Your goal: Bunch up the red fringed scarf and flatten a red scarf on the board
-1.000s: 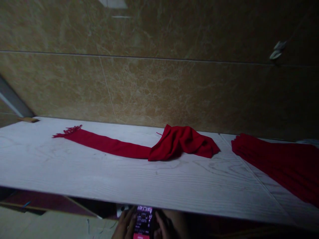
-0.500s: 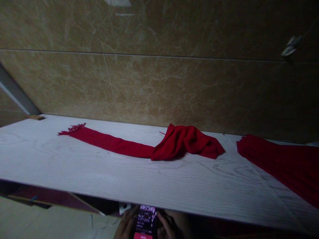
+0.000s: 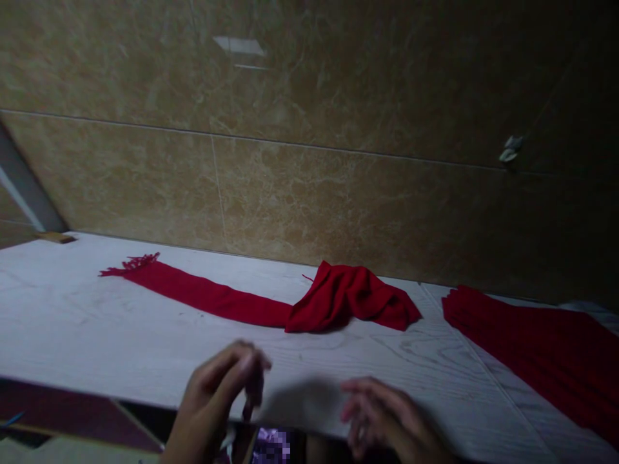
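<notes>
A red scarf (image 3: 213, 296) with a fringed left end lies across the white tabletop (image 3: 120, 341); its right part is bunched in loose folds. My left hand (image 3: 225, 383) hangs over the table's front edge, below the scarf and apart from it, with bent fingers and nothing held. To its right, my right hand (image 3: 380, 412) hovers at the same edge, fingers loosely spread and somewhat blurred, also holding nothing. Below and between the hands, a phone (image 3: 271, 444) with a lit screen is partly in view under the table edge.
More red cloth (image 3: 522, 341) lies in a folded heap on the right of the tabletop. Behind the table rises a brown marbled tile wall (image 3: 290, 187). A small wooden block (image 3: 57, 238) sits at the far left corner by a grey post (image 3: 31, 177).
Both hands have let go of the phone and risen from below the table edge to above it. The view has tilted slightly; the red cloths lie as before.
</notes>
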Motion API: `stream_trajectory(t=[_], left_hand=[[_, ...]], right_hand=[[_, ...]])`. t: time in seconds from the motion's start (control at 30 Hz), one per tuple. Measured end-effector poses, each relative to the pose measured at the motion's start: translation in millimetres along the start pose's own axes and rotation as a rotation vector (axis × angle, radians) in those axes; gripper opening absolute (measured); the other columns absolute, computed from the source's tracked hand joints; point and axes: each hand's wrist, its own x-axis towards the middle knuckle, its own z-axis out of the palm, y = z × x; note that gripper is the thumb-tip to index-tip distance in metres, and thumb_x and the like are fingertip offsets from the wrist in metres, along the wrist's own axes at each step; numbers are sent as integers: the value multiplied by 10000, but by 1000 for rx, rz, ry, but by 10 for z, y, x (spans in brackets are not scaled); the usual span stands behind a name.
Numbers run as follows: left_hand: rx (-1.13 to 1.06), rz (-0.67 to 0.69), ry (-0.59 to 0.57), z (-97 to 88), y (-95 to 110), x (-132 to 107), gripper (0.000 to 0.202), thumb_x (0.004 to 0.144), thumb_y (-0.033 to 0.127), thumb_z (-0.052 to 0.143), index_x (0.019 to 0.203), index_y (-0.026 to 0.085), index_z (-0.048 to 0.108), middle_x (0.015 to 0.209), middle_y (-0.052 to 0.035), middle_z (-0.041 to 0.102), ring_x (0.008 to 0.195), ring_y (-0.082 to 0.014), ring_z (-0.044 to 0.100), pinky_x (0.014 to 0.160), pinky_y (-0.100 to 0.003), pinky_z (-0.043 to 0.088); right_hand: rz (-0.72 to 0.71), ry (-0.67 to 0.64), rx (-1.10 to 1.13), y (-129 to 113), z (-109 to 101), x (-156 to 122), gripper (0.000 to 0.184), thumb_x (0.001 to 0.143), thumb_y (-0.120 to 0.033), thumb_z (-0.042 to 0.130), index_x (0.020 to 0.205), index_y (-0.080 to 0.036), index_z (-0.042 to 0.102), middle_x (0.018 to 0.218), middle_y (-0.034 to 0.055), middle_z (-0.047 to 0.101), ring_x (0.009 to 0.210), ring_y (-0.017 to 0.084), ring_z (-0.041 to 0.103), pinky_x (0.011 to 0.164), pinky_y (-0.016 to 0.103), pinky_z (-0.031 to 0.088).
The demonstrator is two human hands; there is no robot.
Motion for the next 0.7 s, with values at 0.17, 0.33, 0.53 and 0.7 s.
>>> stream_trajectory(t=[0.17,0.33,0.53,0.7], left_hand=[[664,162,52,428,516,1229,406,875,555,533,752,200,684,677,-51,639,648,-193,567,624,-285,387],[908,-54,-522,248,151,1720,378,722,526,703,567,193,615,542,-17,576,571,-183,539,611,-294,385],[-71,-9,-402,395,11,1967,316,858,478,619,911,167,621,787,-33,687,694,-166,604,701,-276,491],[-694,-335,-467,545,-23,2114,469,967,480,442,1172,90,604,950,-167,743,840,-260,723,800,-391,575]], right_hand=[[276,148,-29,-439,-145,871,588,864,-749,492,951,-171,550,694,46,659,445,141,600,370,221,447],[255,56,57,-418,-182,1229,421,929,-614,522,970,-198,473,695,26,684,461,142,627,351,197,441],[169,-106,77,-463,-348,1511,448,893,-609,587,899,-163,550,791,42,694,514,122,644,352,182,447],[258,-516,106,-553,-339,1624,634,829,-730,576,1000,-120,611,815,89,715,483,126,624,318,184,431]])
